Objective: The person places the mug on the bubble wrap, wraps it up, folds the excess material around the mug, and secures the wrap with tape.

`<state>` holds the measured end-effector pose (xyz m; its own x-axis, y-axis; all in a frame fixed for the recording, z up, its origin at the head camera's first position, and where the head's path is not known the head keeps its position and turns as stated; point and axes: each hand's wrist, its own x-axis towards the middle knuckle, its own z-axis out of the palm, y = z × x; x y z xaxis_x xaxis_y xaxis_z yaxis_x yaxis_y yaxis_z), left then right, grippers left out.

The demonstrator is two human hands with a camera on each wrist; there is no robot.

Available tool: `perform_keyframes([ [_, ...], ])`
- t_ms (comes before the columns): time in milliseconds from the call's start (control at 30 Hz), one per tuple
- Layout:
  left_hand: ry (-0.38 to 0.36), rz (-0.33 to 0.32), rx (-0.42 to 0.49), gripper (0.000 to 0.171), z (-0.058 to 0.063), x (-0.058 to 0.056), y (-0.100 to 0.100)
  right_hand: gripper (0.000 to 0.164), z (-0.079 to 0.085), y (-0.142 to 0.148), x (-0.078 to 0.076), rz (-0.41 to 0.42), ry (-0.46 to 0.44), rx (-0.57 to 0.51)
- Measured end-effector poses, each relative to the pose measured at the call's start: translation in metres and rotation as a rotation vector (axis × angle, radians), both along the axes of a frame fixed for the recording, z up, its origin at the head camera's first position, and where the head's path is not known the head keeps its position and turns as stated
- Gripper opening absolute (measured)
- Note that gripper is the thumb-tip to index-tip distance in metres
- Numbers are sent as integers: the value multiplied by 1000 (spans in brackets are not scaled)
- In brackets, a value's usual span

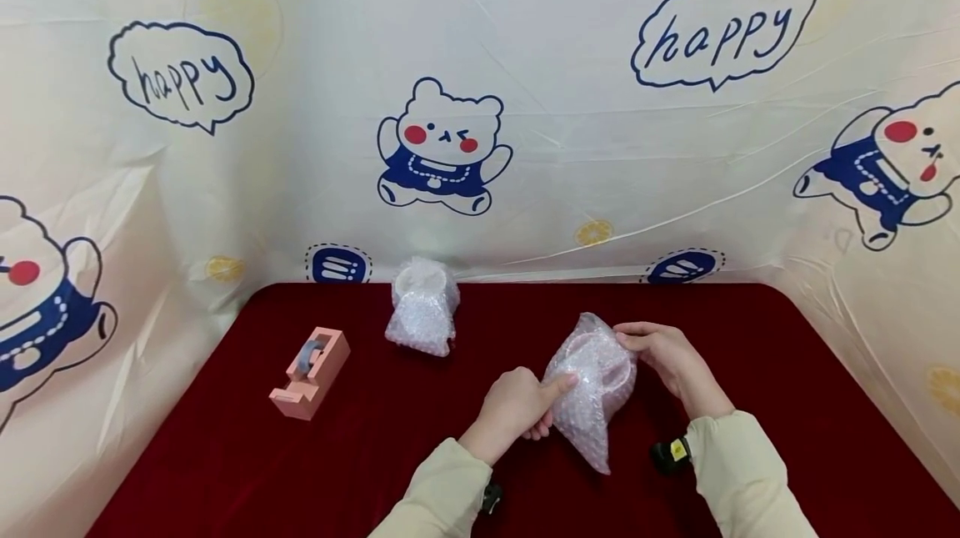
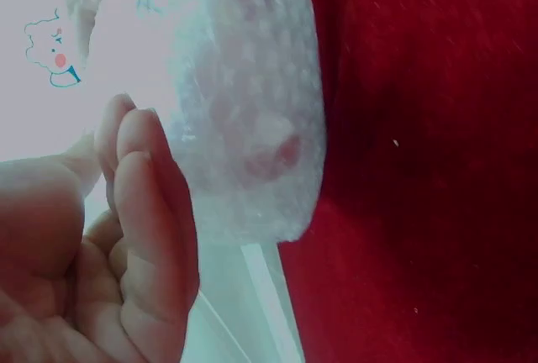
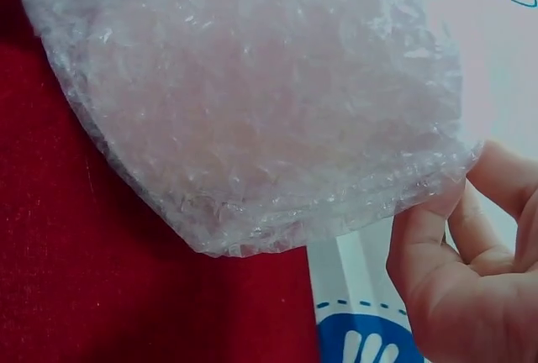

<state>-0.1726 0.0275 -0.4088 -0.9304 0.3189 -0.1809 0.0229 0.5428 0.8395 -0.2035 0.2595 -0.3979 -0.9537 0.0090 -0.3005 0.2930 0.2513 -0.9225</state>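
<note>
Between my hands is a bubble-wrapped bundle, with pale pink rounded rims of something showing through the clear plastic. Its loose wrap tapers to a point toward me. My left hand grips its left side, thumb on top and fingers curled beneath; the left wrist view has those fingers beside the wrap. On the far right, my right hand pinches a corner of the wrap between thumb and fingers, which the right wrist view shows close up at the bundle's edge. What the wrap encloses is blurred by the bubbles.
A second bubble-wrapped bundle stands at the back of the dark red tablecloth. To the left lies a pink tape dispenser with a grey-blue roll. A printed white curtain encloses the table at the back and sides.
</note>
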Motion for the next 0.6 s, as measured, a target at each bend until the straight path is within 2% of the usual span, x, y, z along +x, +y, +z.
perform_keyframes([
  [100,-24,-4,9,65,-5,-1,-3,46,-2,2,-1,-3,-20,-46],
  [200,-61,-10,68,63,-9,-1,-5,43,-4,4,-1,-4,-28,-100],
  [367,-93,-39,134,56,-11,0,-8,19,-7,8,-2,-20,-30,-274],
  [500,-98,-70,154,52,-11,2,-12,29,-11,9,-3,-15,-49,-433],
  [600,-118,-97,160,51,-13,1,-17,26,-15,8,-2,-9,-60,-508],
])
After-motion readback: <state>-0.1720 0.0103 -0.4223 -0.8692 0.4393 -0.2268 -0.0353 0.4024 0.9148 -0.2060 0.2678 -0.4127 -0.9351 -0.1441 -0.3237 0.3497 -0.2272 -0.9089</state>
